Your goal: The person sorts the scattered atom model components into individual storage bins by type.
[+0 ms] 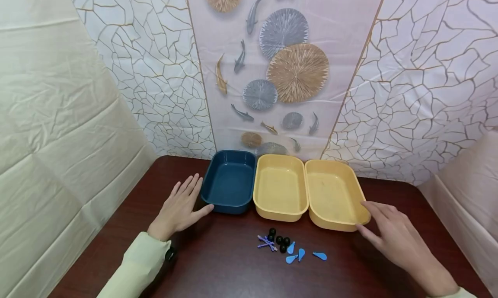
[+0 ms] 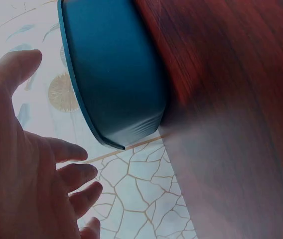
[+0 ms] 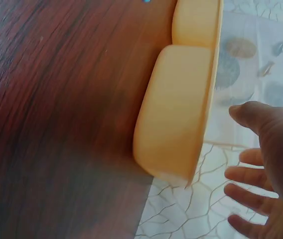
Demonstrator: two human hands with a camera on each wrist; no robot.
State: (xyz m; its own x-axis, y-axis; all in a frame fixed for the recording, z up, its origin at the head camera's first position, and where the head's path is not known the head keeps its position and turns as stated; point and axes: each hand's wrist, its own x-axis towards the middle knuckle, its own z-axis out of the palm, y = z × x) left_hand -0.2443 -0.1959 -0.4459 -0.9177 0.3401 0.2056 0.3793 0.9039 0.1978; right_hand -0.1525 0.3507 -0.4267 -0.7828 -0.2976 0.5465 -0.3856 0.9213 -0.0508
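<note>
Hands (image 1: 180, 212) (image 1: 400, 237) flank 3 trays (image 1: 281, 185) at edges.

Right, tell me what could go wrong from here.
Small, round black beads lie loose on the dark reddish-brown table; a bump might set them rolling. Thin purple sticks lie crossed, so lifting one might drag another. The right hand is close to the rightmost rounded yellow tray and could nudge it.

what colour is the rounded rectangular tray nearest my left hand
Dark blue; that rounded rectangular tray shows best in the head view.
</note>
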